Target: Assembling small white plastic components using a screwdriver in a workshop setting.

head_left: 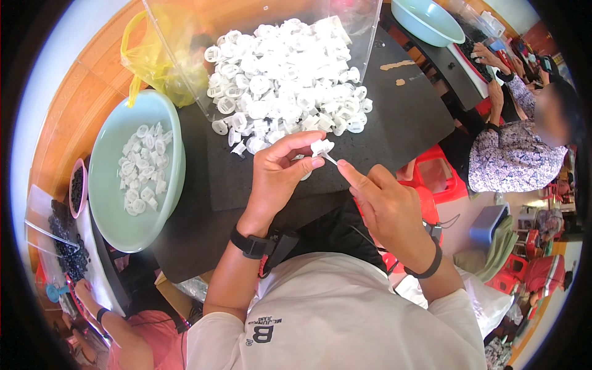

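Observation:
Between the thumb and fingers of my left hand (275, 176) is a small white plastic part (320, 147), held up over the table's near edge. My right hand (388, 206) is closed round a thin, pale blade-like tool (330, 159), its handle hidden in the fist. The tool's tip meets the right side of the part; whether it goes in cannot be made out. Just beyond my left hand spreads a big heap of similar white plastic parts (283, 74), lying on a dark mat (401, 117).
Clear plastic panels (176, 55) flank the heap. A pale green basin (98, 185) with some white parts stands left, below a yellow plastic bag (163, 71). A light blue basin (425, 24) sits far right. Red stools (441, 176) and a co-worker (518, 154) are right; another person's arm (114, 324) is lower left.

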